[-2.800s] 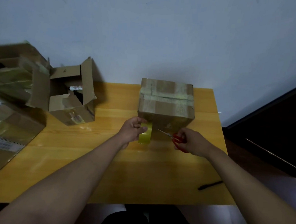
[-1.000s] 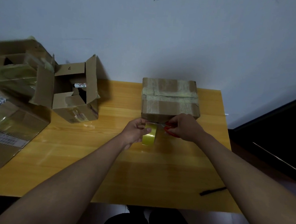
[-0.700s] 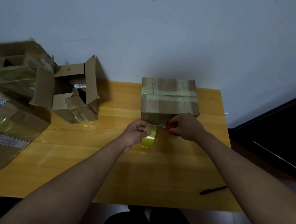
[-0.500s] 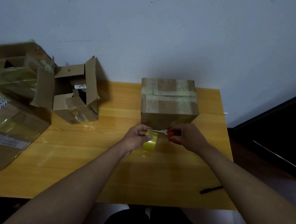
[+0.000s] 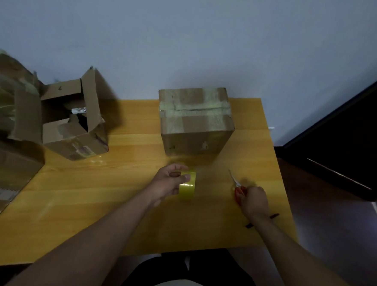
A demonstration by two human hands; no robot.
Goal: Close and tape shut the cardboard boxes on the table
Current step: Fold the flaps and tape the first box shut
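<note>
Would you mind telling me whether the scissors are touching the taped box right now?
Apart. The head view shows bare tabletop between the scissors tips and the taped box.

Left-edge boxes [image 5: 1,152] cropped; pen [image 5: 274,215] half-hidden — scissors [image 5: 236,184] blurred.

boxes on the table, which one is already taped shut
The box right of centre, just beyond both hands: flaps flat under tape strips. The box to its left stands open, flaps up.
</note>
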